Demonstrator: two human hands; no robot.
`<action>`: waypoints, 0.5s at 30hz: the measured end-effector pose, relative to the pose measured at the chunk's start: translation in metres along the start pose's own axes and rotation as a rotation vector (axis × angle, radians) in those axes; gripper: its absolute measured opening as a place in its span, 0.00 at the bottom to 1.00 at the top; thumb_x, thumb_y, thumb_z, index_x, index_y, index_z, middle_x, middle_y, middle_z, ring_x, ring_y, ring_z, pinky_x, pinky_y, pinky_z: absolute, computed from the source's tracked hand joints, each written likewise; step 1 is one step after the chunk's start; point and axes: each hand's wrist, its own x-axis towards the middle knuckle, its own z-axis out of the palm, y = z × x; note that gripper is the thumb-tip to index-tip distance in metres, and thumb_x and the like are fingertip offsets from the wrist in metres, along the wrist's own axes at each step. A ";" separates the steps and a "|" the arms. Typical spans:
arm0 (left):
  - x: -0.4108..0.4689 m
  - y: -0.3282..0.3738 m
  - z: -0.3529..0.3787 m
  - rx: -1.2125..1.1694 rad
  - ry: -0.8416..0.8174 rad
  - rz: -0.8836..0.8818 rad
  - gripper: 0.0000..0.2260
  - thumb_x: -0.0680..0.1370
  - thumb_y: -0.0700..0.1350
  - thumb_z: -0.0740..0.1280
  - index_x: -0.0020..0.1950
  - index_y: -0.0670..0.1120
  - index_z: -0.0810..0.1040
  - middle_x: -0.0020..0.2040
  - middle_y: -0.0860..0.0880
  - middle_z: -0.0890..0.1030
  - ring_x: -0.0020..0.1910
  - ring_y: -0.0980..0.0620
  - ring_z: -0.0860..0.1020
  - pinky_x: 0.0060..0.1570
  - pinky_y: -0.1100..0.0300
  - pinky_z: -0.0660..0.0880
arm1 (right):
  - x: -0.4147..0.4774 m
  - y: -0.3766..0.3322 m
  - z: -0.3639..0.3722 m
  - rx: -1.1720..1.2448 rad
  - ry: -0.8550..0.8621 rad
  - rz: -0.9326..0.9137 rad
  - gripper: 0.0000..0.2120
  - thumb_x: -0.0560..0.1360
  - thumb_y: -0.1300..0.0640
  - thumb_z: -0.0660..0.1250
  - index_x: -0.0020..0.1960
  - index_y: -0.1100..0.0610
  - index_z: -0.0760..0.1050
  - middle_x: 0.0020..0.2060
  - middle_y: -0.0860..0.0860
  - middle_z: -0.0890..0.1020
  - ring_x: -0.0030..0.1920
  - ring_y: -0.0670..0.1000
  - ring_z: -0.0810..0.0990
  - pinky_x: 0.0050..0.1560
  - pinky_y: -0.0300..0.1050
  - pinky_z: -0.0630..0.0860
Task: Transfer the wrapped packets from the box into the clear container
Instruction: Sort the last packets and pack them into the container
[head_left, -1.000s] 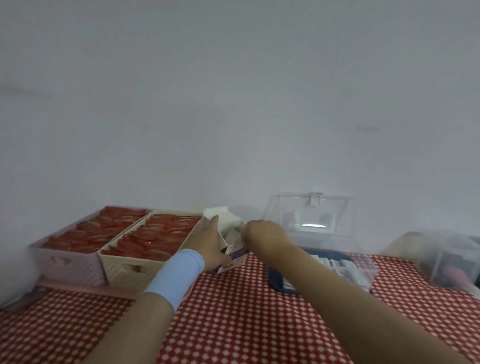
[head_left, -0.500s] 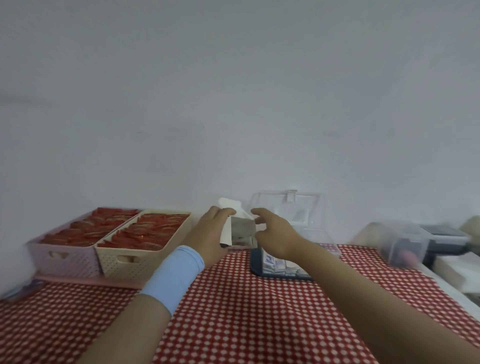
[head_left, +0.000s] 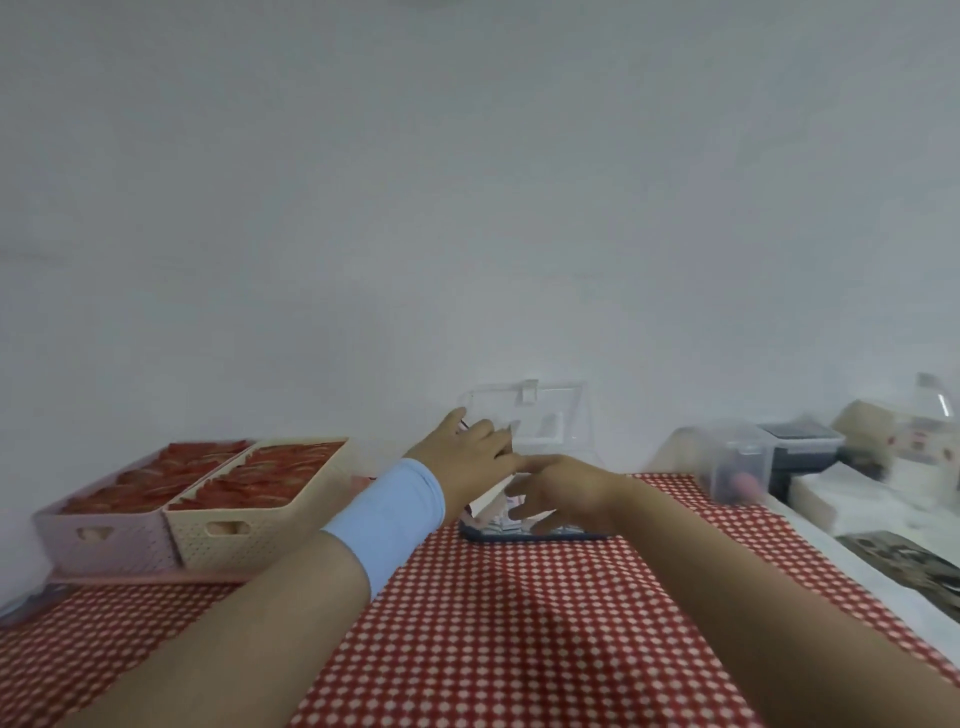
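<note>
Open passage: the near part of the red-and-white checked surface lies bare between the two forearms. On the left, a cream woven-pattern plastic basket touches a pink one.

The mouth of the clear plastic container is crowded. The left hand grips a small white cardboard box, and the right hand is spread beside it. The raised lid closes the rear. A small clear lidded tub stands well to the right, with bare cloth between.
</note>
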 end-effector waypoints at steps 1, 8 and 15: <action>0.002 0.001 -0.004 0.027 0.003 0.023 0.36 0.73 0.41 0.73 0.77 0.52 0.59 0.74 0.46 0.64 0.73 0.44 0.62 0.76 0.42 0.52 | -0.004 0.003 -0.002 0.009 -0.008 -0.009 0.26 0.77 0.70 0.63 0.73 0.55 0.70 0.70 0.53 0.75 0.67 0.54 0.77 0.64 0.53 0.78; 0.015 0.004 -0.021 0.248 0.041 0.180 0.29 0.75 0.43 0.71 0.73 0.51 0.63 0.72 0.43 0.69 0.70 0.43 0.67 0.73 0.44 0.58 | -0.019 0.009 -0.009 0.156 0.002 -0.016 0.19 0.81 0.67 0.60 0.70 0.57 0.72 0.67 0.56 0.78 0.58 0.55 0.84 0.57 0.54 0.82; 0.008 -0.009 -0.033 0.139 0.070 0.096 0.32 0.74 0.40 0.72 0.74 0.52 0.63 0.69 0.47 0.69 0.67 0.45 0.68 0.67 0.50 0.65 | -0.026 0.004 -0.010 0.048 0.042 -0.027 0.26 0.81 0.64 0.63 0.77 0.52 0.66 0.67 0.54 0.78 0.58 0.52 0.83 0.63 0.54 0.79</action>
